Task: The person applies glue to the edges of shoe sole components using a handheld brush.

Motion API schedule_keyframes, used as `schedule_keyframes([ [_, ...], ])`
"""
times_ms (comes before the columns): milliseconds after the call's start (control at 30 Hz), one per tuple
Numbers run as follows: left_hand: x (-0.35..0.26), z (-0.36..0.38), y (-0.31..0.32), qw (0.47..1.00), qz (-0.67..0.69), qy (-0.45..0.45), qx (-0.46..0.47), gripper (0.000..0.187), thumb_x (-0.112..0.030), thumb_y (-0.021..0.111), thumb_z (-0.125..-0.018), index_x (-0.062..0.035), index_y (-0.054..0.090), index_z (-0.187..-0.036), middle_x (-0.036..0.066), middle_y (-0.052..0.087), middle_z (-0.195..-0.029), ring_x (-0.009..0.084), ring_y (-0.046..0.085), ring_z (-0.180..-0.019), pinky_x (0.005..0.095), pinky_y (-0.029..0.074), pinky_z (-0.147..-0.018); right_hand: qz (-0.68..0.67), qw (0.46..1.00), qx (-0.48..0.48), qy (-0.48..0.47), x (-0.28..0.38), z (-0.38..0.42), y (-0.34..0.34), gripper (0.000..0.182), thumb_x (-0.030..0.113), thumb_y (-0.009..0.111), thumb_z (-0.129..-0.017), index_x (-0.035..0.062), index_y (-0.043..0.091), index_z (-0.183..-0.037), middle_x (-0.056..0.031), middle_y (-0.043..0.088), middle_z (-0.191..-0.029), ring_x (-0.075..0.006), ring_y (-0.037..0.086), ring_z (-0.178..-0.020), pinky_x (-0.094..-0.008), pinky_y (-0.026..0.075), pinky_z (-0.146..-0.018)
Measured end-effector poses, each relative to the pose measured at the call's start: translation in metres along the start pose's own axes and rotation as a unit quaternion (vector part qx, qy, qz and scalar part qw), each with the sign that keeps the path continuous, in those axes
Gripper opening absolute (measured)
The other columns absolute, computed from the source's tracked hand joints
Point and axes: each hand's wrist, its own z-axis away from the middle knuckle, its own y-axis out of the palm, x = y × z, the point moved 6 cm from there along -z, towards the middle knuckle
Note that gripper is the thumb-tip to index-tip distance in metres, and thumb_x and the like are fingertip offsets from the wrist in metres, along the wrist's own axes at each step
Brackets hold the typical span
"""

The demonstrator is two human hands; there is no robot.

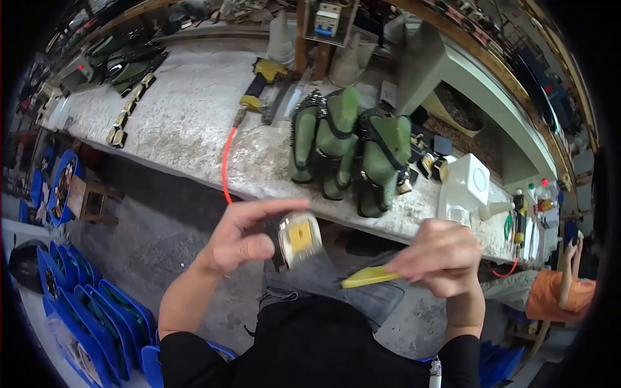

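My left hand [236, 240] grips a block-shaped shoe heel [301, 239] between thumb and fingers. Its pale, shiny face with a yellow square patch is turned up, and the side looks dark. Closed around a yellow-handled brush [370, 277] is my right hand [443, 255], slightly blurred. The brush's short dark tip points left toward the heel, apart from it. Beyond both hands, green shoe lasts with black strappy uppers [385, 152] stand together on the worn white workbench [187, 123].
A yellow-black air tool [255, 87] with a red hose [226, 161] lies on the bench. More heels [129, 107] line up at far left. A white plastic container [466, 187] stands at right. Blue bins [90, 310] stack at lower left. A person in orange [561, 294] is at far right.
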Motion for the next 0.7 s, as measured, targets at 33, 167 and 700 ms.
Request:
schedule_keyframes([
  [33, -0.005, -0.002, -0.017, 1.0, -0.007, 0.004, -0.012, 0.07, -0.021, 0.072, -0.078, 0.0063, 0.052, -0.14, 0.018, 0.066, -0.124, 0.0252, 0.064, -0.11, 0.0319, 0.048, -0.096, -0.024, 0.999, -0.034, 0.011, 0.0, 0.005, -0.009, 0.008, 0.011, 0.073, -0.082, 0.011, 0.077, -0.089, -0.0065, 0.078, -0.084, -0.0098, 0.057, -0.061, -0.0225, 0.042, -0.058],
  [167, -0.052, -0.016, -0.142, 0.984, -0.071, 0.064, -0.152, 0.052, -0.008, 0.061, -0.09, 0.0059, 0.052, -0.139, 0.016, 0.066, -0.12, 0.0226, 0.064, -0.109, 0.0297, 0.05, -0.089, -0.162, 0.968, -0.19, 0.018, -0.014, 0.024, -0.029, 0.015, 0.018, 0.076, -0.083, 0.0066, 0.072, -0.091, -0.0138, 0.075, -0.08, -0.0152, 0.053, -0.063, -0.0236, 0.039, -0.062],
  [700, -0.038, 0.002, -0.345, 0.729, -0.514, 0.025, -0.45, 0.069, -0.003, 0.061, -0.082, 0.0067, 0.039, -0.146, 0.024, 0.057, -0.132, 0.0324, 0.055, -0.12, 0.0393, 0.045, -0.103, -0.289, 0.869, -0.367, 0.165, -0.078, 0.035, -0.019, 0.026, 0.015, 0.066, -0.096, 0.0028, 0.053, -0.115, -0.0121, 0.06, -0.099, -0.0165, 0.052, -0.075, -0.0223, 0.042, -0.066],
])
